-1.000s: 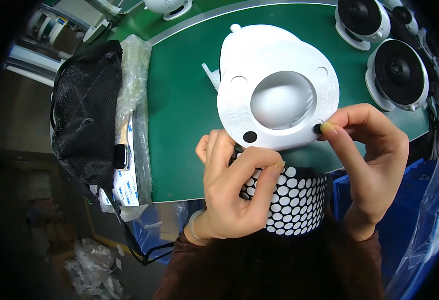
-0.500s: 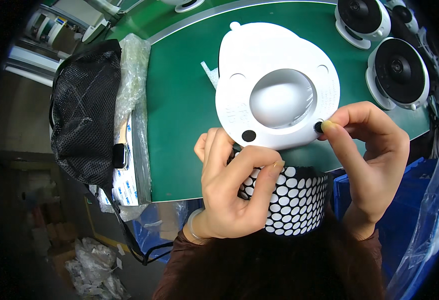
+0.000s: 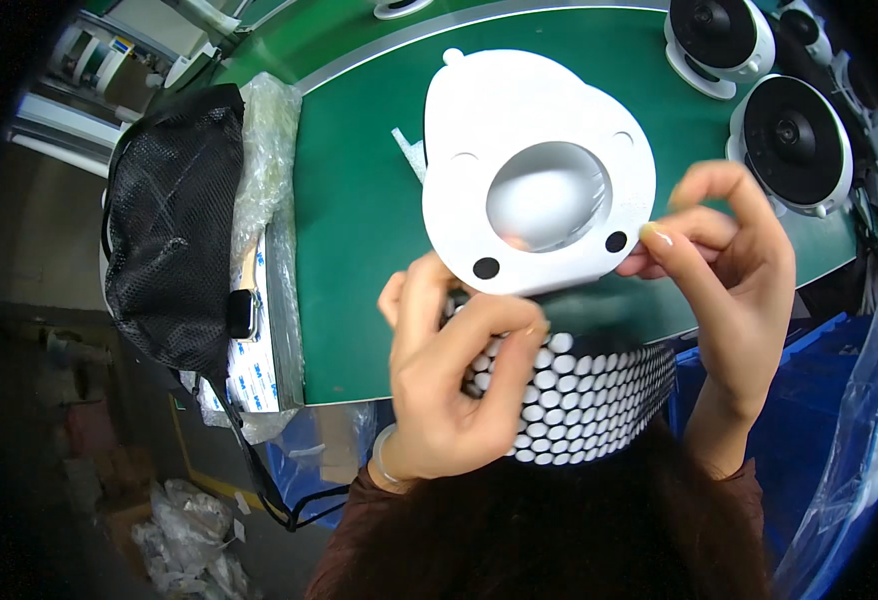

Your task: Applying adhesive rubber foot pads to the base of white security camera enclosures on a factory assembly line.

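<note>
In front of me a white plastic device [image 3: 519, 110] is tilted so its rounded underside shows, with a large round recess. Two black round pads sit on its near edge, a left pad [image 3: 486, 268] and a right pad [image 3: 616, 242]. My left hand [image 3: 459, 380] is closed on a bendy sheet of round stick-on pads [image 3: 589, 410], white dots on black, its knuckles close under the device's near edge. At the device's right edge, beside the right pad, my right hand [image 3: 729, 260] has thumb and fingertips closed together on the rim.
Several white devices with black round faces [image 3: 794, 140] stand at the right of the green table [image 3: 349, 250]. On the left lie a black mesh bag [image 3: 174, 220], bubble wrap [image 3: 269, 130] and a smartwatch-like black object [image 3: 243, 314]. Blue bins [image 3: 819, 400] stand below the right edge.
The device has shifted slightly left and turned a little. My right thumb has come off the right pad, which now shows whole. My left hand has moved slightly left with the pad sheet.
</note>
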Available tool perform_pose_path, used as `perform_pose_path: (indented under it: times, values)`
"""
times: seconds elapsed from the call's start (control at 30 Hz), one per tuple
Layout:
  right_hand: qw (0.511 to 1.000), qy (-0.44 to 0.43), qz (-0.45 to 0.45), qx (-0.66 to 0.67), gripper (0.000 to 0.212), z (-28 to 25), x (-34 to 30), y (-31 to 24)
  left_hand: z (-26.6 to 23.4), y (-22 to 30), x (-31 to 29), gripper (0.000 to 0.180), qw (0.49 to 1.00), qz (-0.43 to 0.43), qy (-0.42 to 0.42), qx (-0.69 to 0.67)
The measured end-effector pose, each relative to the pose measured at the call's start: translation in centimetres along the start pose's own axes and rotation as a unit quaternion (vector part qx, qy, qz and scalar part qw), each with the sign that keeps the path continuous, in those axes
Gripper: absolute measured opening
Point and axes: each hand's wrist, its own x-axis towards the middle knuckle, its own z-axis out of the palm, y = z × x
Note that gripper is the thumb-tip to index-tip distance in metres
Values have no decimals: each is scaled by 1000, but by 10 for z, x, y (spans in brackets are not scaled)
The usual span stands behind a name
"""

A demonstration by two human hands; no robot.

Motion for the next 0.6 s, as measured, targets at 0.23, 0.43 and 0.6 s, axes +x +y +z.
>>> perform_pose_path:
  times: [0.23,0.43,0.6]
  values:
    - [963,-190,-89,-169,16,-12,-28,9,-29,4,-29,7,995,22,63,73]
    - [957,-227,-100,-151,6,-2,-32,11,-28,14,-6,8,987,96,-33,126]
    - [958,-132,-170,-190,15,3,-38,13,-20,6,-2,12,988,133,-51,59]
